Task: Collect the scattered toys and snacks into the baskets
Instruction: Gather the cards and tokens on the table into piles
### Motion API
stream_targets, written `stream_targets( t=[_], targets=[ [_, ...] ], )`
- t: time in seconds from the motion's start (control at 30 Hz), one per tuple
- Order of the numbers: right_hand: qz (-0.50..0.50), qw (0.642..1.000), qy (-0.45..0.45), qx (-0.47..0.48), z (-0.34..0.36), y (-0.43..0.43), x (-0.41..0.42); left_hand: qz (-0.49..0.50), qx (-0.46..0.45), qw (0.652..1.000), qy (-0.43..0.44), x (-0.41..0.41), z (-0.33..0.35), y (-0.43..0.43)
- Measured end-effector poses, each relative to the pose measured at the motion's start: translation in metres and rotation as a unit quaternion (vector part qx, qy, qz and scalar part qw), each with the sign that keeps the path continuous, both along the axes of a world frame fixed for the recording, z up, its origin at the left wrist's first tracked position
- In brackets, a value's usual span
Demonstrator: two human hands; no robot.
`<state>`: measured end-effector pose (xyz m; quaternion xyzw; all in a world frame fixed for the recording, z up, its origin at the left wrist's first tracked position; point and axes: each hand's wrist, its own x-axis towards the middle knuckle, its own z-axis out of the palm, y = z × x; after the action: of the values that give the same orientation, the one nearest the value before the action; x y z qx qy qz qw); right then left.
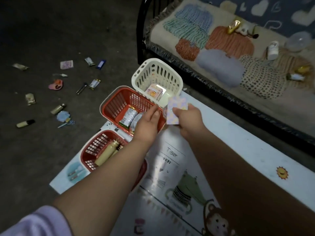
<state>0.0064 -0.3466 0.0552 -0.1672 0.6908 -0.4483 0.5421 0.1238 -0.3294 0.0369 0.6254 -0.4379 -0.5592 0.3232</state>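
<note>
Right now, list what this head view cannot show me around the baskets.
- Near red slotted plastic basket: right half covered by the left forearm.
- Left hand: its grip is unclear; the palm side faces away, over the middle red basket.
- Small wrappers on the dark floor: print too small and dim.
- Pastel patterned card in the right hand: print blurred, unreadable.

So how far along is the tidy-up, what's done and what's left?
Partly done. The white basket holds a card pack, the upper red basket snack packets, the lower red basket a cream tube. In hand: the right hand pinches a pastel card by the white basket. Left: many items scattered on the floor, such as the pink toy.
</note>
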Motion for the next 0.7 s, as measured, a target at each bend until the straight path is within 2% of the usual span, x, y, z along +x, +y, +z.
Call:
stream_targets(
  t=[0.1,0.2,0.47,0.53,0.63,0.7],
  targets=[
    [0.11,0.975,0.192,-0.035,-0.002,-0.047,-0.004,-0.021,0.002,0.995,-0.095,0.023,-0.007,-0.028],
    [0.215,0.925,0.308,-0.061,-0.005,-0.081,-0.007,-0.061,-0.015,0.987,-0.146,0.041,-0.016,-0.047],
    [0.406,0.789,0.461,-0.038,-0.027,-0.134,0.002,-0.144,-0.036,0.967,-0.205,0.057,-0.029,-0.079],
    [0.457,0.754,0.472,-0.006,-0.031,-0.144,0.008,-0.15,-0.042,0.966,-0.205,0.059,-0.031,-0.087],
    [0.527,0.683,0.498,0.085,-0.04,-0.156,0.015,-0.154,-0.045,0.968,-0.192,0.062,-0.033,-0.095],
    [0.524,0.673,0.514,0.099,-0.046,-0.163,0.015,-0.153,-0.047,0.969,-0.187,0.063,-0.034,-0.099]
  ],
)
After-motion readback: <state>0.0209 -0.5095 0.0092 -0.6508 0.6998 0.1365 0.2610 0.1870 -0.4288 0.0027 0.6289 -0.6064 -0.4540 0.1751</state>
